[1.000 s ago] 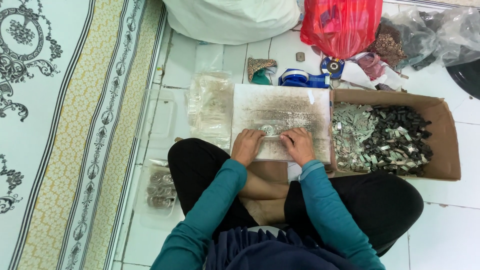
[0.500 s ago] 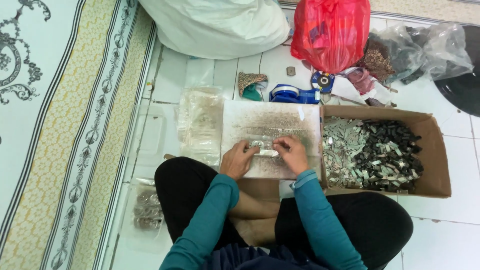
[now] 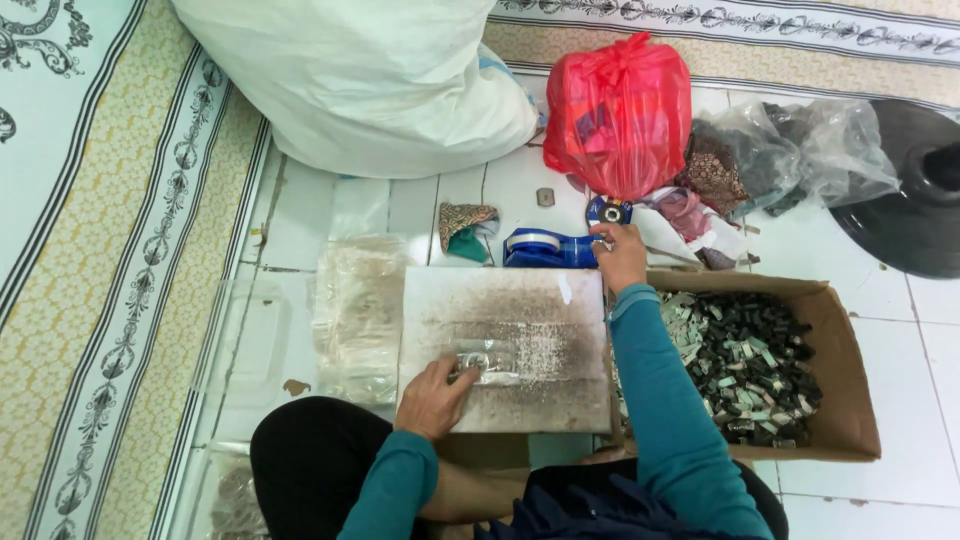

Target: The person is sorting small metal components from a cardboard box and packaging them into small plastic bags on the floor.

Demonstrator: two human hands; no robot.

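I sit cross-legged on a tiled floor with a worn grey board (image 3: 520,310) in front of me. My left hand (image 3: 437,397) presses a small clear plastic packet (image 3: 487,357) flat on the board. My right hand (image 3: 621,257) has reached beyond the board's far right corner, and its fingers touch the end of a blue tape dispenser (image 3: 548,249). A small blue tape roll (image 3: 608,211) lies just past it.
An open cardboard box (image 3: 842,400) of small dark and pale parts stands at my right. Clear plastic bags (image 3: 355,310) are stacked left of the board. Farther off are a red plastic bag (image 3: 620,115), a large white sack (image 3: 370,80) and a black round base (image 3: 915,190).
My right hand left the packet on the board and reached forward to the tape dispenser. The left hand stayed on the packet. The view tilted up toward the sack.
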